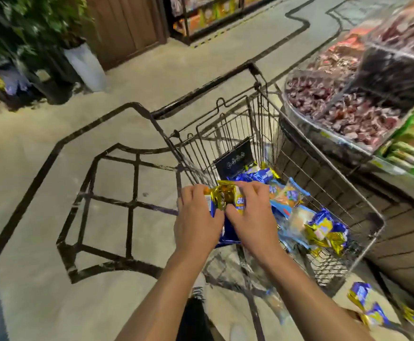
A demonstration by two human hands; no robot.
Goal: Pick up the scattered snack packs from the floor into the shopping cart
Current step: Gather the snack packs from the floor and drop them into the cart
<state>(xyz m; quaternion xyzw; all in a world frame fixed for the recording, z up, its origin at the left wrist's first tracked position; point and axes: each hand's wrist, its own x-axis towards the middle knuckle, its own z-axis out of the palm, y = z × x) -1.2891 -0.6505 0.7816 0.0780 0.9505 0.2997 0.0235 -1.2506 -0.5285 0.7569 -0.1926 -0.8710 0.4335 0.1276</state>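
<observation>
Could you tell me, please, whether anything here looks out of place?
Yes: several snack packs lie scattered on the floor at the lower right, beside the cart, not in it. Both hands hold a bundle of packs over the cart's near end.

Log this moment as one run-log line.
left hand: grips snack packs | right hand: grips same packs | position: over shopping cart | floor packs: remaining

floor packs [373,308] blurred, partly cropped

Both hands [223,215] — snack packs [225,199] — over cart [255,112]
</observation>
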